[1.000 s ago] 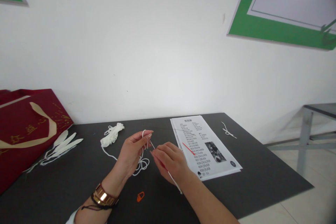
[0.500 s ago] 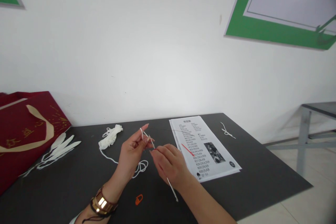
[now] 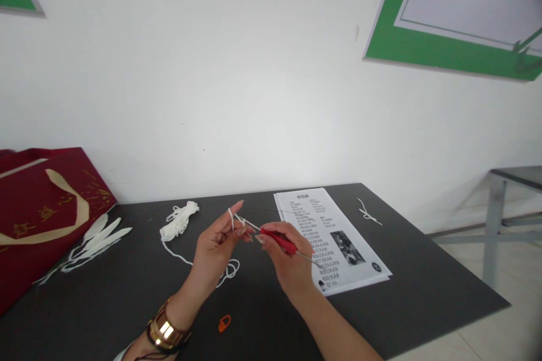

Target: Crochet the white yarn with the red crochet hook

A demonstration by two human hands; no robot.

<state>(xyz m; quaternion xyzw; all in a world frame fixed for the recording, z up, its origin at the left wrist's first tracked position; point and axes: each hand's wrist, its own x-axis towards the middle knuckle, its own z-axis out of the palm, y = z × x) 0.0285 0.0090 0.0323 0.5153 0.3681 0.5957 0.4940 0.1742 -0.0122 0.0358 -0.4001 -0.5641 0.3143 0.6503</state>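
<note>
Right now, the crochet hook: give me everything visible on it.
The crochet hook is a thin grey metal shaft with a red grip around its middle. It lies nearly level above the black table, tip pointing left. The right hand pinches the red grip; the bare tail sticks out over the printed sheet. Its tip meets the white yarn looped over the left hand.

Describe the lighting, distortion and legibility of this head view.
Head view: soft, even light, faint shadows on the dark table; wall frames tilt from wide-angle distortion, corners darken; printed sheet text too small to read; hands and crochet hook fairly sharp.
</note>
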